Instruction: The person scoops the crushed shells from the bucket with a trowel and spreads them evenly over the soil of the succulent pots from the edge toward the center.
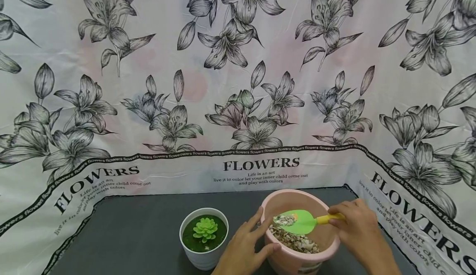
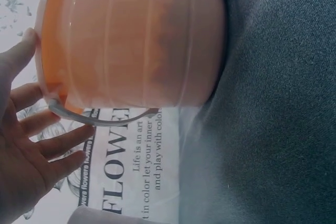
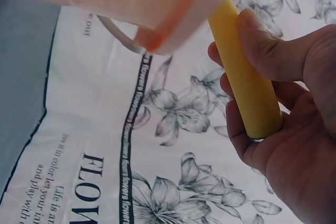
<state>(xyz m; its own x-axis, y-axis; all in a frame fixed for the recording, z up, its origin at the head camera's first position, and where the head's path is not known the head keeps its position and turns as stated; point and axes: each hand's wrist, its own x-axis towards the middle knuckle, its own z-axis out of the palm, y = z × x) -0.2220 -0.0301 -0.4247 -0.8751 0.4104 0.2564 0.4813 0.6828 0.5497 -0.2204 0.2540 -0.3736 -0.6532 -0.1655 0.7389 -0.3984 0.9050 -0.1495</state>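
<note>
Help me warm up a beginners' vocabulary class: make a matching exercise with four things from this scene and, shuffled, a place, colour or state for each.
Column one
1. Bucket
2. Small pot
3. Shovel
4. Left hand

Column two
A. Held by its yellow handle in the right hand
B. Touching a rim
C. White, with a green plant in it
D. Pink, with pebble-like pieces inside

Right pairs: 1-D, 2-C, 3-A, 4-B.
</note>
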